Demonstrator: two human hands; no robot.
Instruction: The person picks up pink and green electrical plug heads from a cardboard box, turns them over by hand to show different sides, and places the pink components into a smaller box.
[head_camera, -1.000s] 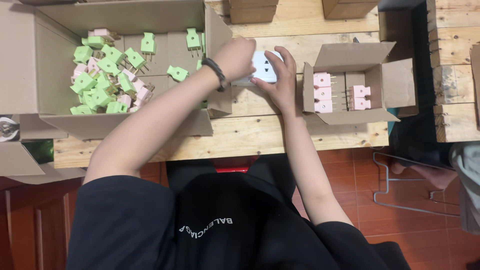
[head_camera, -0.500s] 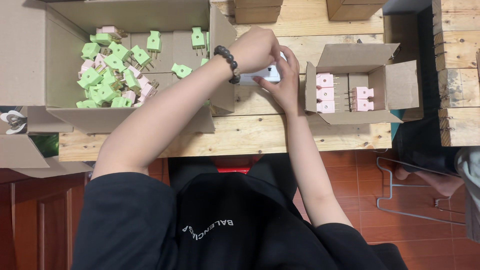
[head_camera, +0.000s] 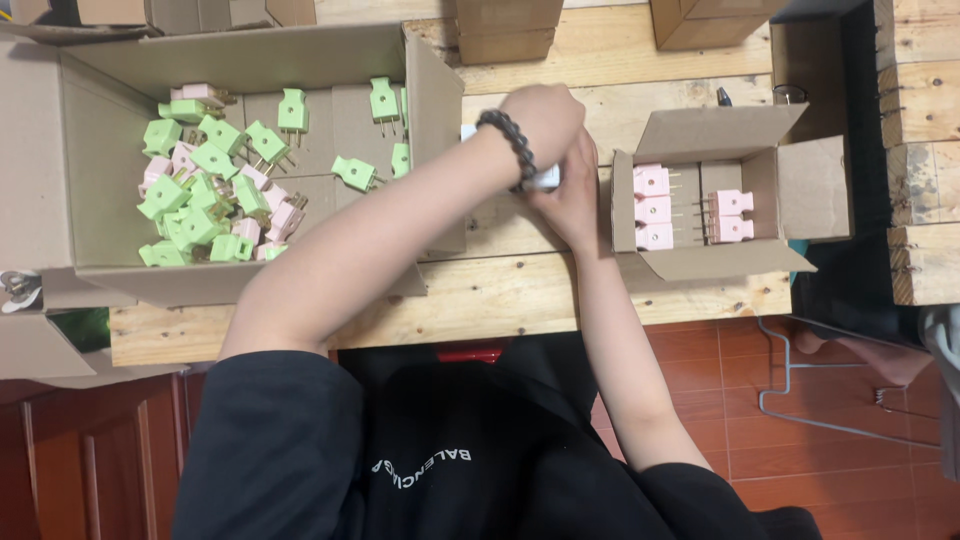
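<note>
My left hand (head_camera: 540, 118), with a dark bead bracelet at the wrist, is closed over a small white object (head_camera: 547, 181) above the wooden table. My right hand (head_camera: 577, 196) grips the same object from below, so the two hands are pressed together. Most of the object is hidden; only a white edge shows under my left wrist. The hands hover between a large cardboard box (head_camera: 100, 130) on the left and a small cardboard box (head_camera: 720, 135) on the right. Several green plugs (head_camera: 200, 215) and pink plugs (head_camera: 275, 212) lie loose in the large box.
Pink plugs (head_camera: 653, 208) are lined up in rows in the small box. More cardboard boxes (head_camera: 510, 25) stand at the table's far edge, and stacked wooden blocks (head_camera: 925, 140) at the right. A red tiled floor (head_camera: 760, 350) and a metal frame (head_camera: 800, 400) lie below the table.
My left hand has closed further over the white object, which showed plainly a second ago and is now almost hidden. Both hands stayed between the boxes.
</note>
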